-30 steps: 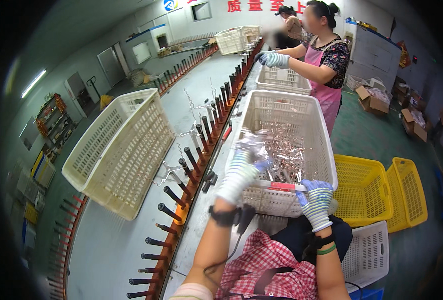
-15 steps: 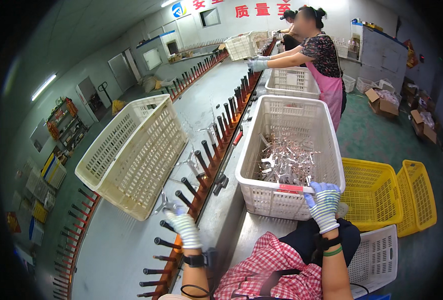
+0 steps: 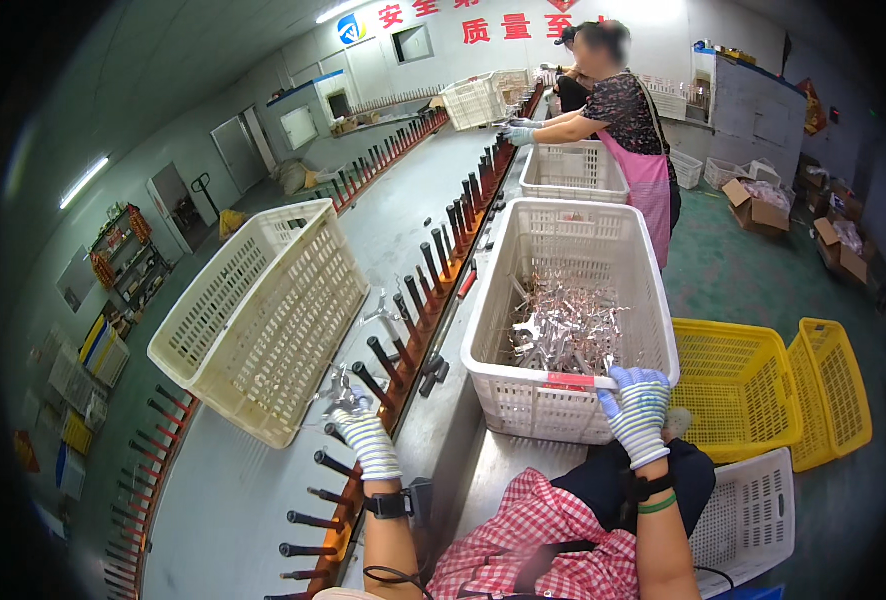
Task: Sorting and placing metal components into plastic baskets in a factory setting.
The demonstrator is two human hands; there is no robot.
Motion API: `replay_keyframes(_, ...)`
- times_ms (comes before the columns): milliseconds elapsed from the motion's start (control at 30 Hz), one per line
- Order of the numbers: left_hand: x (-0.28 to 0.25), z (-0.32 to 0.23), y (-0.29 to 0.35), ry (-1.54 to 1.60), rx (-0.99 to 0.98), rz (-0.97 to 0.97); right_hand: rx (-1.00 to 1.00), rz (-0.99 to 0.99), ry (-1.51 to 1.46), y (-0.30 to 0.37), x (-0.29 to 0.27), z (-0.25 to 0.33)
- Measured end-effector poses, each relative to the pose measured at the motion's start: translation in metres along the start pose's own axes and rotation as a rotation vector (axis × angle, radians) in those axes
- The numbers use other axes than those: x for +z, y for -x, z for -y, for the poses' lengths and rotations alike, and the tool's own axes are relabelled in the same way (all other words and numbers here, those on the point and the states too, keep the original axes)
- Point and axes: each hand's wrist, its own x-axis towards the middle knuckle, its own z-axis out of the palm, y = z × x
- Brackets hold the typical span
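My left hand (image 3: 365, 441), in a striped knit glove, is beside the row of black-tipped posts (image 3: 361, 377). Its fingers close over a silvery branched metal part (image 3: 342, 388) at the grey table's surface; the back of the hand partly hides the grip. Another such part (image 3: 380, 303) lies farther along, near the posts. My right hand (image 3: 640, 413), gloved alike, is closed over the near rim of a white plastic crate (image 3: 506, 376), by its red label. Inside that crate is a pile of shiny silver and copper-coloured metal pieces (image 3: 563, 322).
A tilted cream crate (image 3: 288, 335) stands on the grey table (image 3: 213, 500). A red-handled tool (image 3: 467, 284) lies beside the posts. Yellow crates (image 3: 743, 385) and a white crate (image 3: 748, 515) are at my right. A co-worker in a pink apron (image 3: 646, 180) works farther up the line.
My left hand has shifted slightly forward onto the metal part and is no longer blurred. The right hand keeps its hold on the crate rim. The view has shifted a little.
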Motion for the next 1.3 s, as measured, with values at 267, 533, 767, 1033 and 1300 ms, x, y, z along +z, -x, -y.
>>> replay_keyframes(267,0.038,-0.101,0.046,0.311,0.028,0.037,0.004,-0.007,0.022,0.000,-0.001,-0.004)
replay_keyframes(533,0.033,-0.075,0.042,0.323,0.240,-0.075,-0.042,-0.048,-0.005,0.003,0.001,-0.006)
replay_keyframes(767,-0.010,-0.063,0.050,-0.821,0.734,-0.070,-0.023,-0.014,0.006,0.001,0.000,-0.003)
replay_keyframes(1033,-0.056,-0.038,0.054,-0.433,0.491,0.130,-0.012,0.004,-0.014,0.001,0.005,-0.009)
replay_keyframes(1300,-0.059,-0.133,0.026,1.023,0.164,0.698,-0.022,0.005,-0.008,0.002,-0.002,-0.008)
